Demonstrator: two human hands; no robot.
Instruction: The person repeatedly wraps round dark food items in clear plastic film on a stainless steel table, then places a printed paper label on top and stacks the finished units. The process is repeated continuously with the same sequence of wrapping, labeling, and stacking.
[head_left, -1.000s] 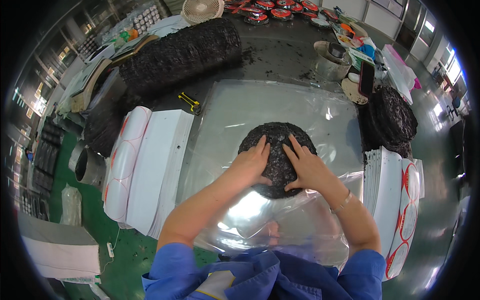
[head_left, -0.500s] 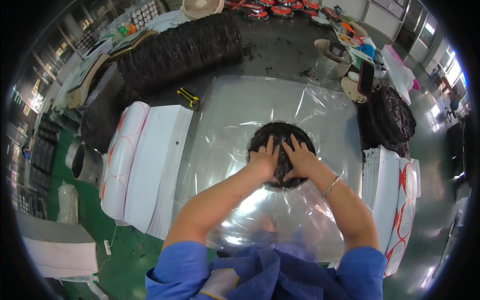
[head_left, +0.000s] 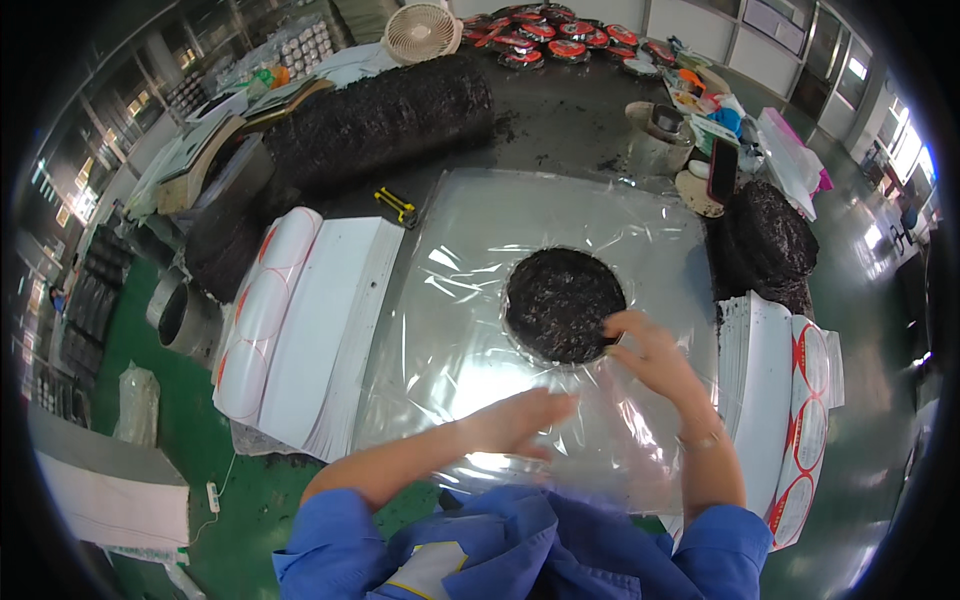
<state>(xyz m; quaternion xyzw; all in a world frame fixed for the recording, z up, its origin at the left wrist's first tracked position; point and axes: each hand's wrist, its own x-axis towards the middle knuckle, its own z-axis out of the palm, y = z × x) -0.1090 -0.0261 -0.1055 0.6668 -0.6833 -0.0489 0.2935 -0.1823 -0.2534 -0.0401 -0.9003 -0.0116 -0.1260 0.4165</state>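
A round, flat cake of dark, crinkled dried seaweed (head_left: 563,305) lies on a sheet of clear plastic (head_left: 470,250) spread over the table. At the cake's right edge is my right hand (head_left: 655,358), its fingers and thumb bent around the rim; the exact contact is hard to see. My left hand (head_left: 515,420) hovers nearer to me over the plastic, apart from the cake. Motion blurs it, but its fingers look stretched out, with nothing visible in them.
Paper stacks flank the plastic, a left one (head_left: 335,320) and a right one (head_left: 755,390). Behind lie a long dark seaweed stack (head_left: 390,120) and a yellow cutter (head_left: 396,206). More seaweed (head_left: 770,238), a phone (head_left: 722,170) and a metal cylinder (head_left: 655,140) stand at right.
Both hands were spread flat on the seaweed cake. The left has come off it toward me and left; the right has slid to the cake's right edge. The view has shifted slightly.
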